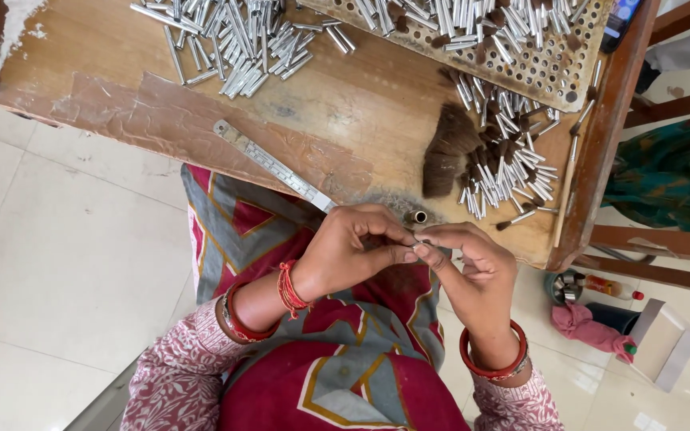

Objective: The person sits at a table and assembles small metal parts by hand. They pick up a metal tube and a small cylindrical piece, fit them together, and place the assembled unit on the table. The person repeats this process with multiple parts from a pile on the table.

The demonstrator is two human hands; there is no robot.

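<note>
My left hand (353,249) and my right hand (473,267) meet over my lap at the table's near edge. Their fingertips pinch one small metal ferrule with a tuft of brown hair (418,242) between them; most of it is hidden by my fingers. A short metal tube (419,216) stands upright on the table just beyond my fingertips. A loose bundle of brown hair (447,152) lies on the wooden table (345,104), beside a pile of filled ferrules (513,160).
A heap of empty silver tubes (237,40) lies at the far left. A perforated board (549,72) holds more tubes at the far right. A metal ruler (273,165) lies near the table edge. A wooden stick (569,168) rests along the right side. Bottles and a pink cloth (588,327) sit on the floor.
</note>
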